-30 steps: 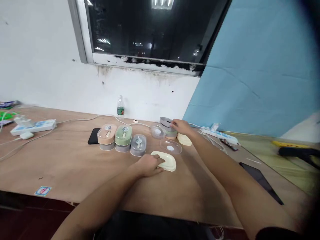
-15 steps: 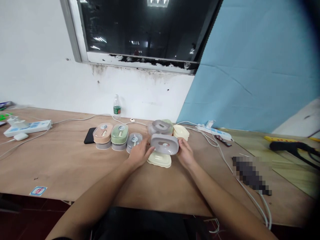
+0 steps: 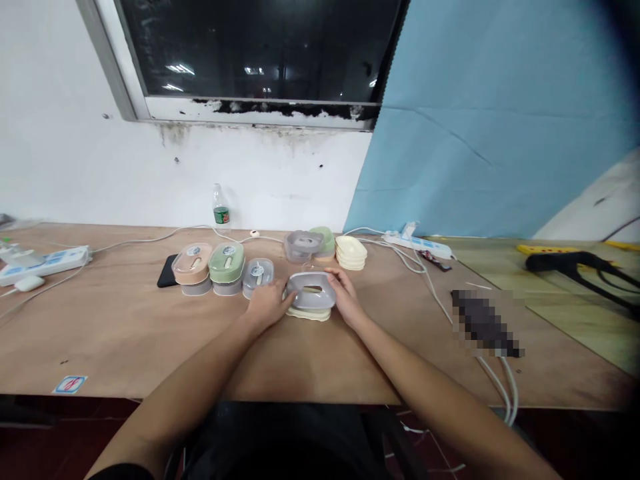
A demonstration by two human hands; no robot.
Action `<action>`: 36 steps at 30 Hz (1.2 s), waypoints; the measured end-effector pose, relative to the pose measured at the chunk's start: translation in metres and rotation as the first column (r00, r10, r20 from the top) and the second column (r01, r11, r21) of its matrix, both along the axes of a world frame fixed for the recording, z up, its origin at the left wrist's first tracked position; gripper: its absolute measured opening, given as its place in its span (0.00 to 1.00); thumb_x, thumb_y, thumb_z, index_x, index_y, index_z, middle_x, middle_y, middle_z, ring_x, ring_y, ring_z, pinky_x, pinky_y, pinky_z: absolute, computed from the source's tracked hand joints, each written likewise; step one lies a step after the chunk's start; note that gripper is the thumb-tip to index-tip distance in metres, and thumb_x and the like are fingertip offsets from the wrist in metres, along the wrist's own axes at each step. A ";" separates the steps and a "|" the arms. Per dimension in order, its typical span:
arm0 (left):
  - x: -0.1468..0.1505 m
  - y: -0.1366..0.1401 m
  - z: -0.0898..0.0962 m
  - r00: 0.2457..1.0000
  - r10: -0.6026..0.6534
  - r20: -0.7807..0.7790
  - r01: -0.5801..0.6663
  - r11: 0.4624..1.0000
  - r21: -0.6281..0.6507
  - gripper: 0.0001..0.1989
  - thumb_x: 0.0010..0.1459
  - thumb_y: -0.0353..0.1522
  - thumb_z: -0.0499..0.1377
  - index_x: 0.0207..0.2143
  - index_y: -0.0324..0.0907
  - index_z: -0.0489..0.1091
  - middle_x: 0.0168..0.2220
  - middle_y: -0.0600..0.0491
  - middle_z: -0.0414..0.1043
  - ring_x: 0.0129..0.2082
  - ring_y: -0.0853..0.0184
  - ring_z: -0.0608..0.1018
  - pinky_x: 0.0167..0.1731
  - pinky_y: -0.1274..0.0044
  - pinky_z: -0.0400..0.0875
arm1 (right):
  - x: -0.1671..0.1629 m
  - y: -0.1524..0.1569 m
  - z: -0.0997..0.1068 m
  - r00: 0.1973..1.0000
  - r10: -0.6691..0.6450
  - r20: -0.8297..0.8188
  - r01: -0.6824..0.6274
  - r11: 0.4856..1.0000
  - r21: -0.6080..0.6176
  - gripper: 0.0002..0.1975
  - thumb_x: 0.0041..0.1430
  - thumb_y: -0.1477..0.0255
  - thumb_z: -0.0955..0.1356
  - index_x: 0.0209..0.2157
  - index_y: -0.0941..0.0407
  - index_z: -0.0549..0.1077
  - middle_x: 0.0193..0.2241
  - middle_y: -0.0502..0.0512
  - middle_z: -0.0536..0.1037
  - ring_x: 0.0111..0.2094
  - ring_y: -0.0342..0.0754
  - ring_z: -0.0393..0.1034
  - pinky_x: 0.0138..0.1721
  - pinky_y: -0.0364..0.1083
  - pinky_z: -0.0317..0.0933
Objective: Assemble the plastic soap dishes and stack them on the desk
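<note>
Between my two hands is a grey oval plastic piece with a slot through its middle. My left hand is closed on its left end, and my right hand grips the right end. Directly beneath it lies a cream plastic base on the table; I cannot tell whether the two touch. A small grey box with a clear top stands just left of my left hand. Further left, a pink-topped box and a green-topped box sit on grey boxes.
Behind my hands lie stacked grey slotted pieces, a green piece and a pile of cream bases. A phone, a plastic bottle and power strips with cables are around the table.
The grey slotted piece has come down lower over the cream base, with both hands still on it. The head view has shifted a little.
</note>
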State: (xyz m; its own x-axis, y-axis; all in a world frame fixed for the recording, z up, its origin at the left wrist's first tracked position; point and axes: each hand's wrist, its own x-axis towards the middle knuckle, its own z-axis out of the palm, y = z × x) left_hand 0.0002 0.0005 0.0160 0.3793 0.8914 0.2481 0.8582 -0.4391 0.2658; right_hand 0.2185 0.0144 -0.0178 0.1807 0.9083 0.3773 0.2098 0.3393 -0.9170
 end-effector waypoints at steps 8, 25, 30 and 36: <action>0.003 -0.003 -0.001 0.999 -0.025 -0.046 0.021 0.996 -0.083 0.23 0.64 0.45 0.47 0.56 0.44 0.59 0.47 0.47 0.73 0.45 0.59 0.76 0.40 0.73 0.68 | 0.018 0.006 0.002 0.891 -0.021 0.453 0.023 1.000 0.000 0.14 0.57 0.63 0.65 0.39 0.55 0.76 0.39 0.57 0.77 0.42 0.52 0.69 0.45 0.51 0.61; -0.002 0.004 -0.006 0.999 -0.001 0.041 0.006 0.993 -0.122 0.19 0.63 0.36 0.46 0.53 0.41 0.64 0.42 0.45 0.76 0.41 0.56 0.78 0.40 0.70 0.69 | 0.011 -0.005 0.008 0.940 0.211 0.266 -0.157 0.965 -0.211 0.22 0.47 0.77 0.65 0.46 0.54 0.76 0.44 0.54 0.78 0.39 0.51 0.73 0.42 0.51 0.67; -0.005 0.009 -0.012 0.977 -0.028 0.209 0.061 0.986 -0.155 0.20 0.62 0.32 0.47 0.54 0.41 0.65 0.47 0.46 0.75 0.46 0.58 0.76 0.45 0.70 0.68 | 0.008 -0.017 0.020 0.931 0.297 0.214 -0.192 0.894 -0.405 0.28 0.49 0.74 0.62 0.55 0.55 0.69 0.26 0.51 0.78 0.13 0.42 0.63 0.16 0.43 0.60; -0.003 0.007 -0.012 0.971 -0.081 0.226 0.122 0.977 -0.176 0.20 0.62 0.32 0.47 0.54 0.41 0.66 0.47 0.47 0.75 0.46 0.59 0.76 0.45 0.71 0.69 | 0.014 -0.021 0.029 0.883 0.422 0.204 -0.300 0.844 -0.445 0.26 0.47 0.75 0.63 0.51 0.55 0.72 0.22 0.48 0.76 0.11 0.39 0.59 0.11 0.39 0.52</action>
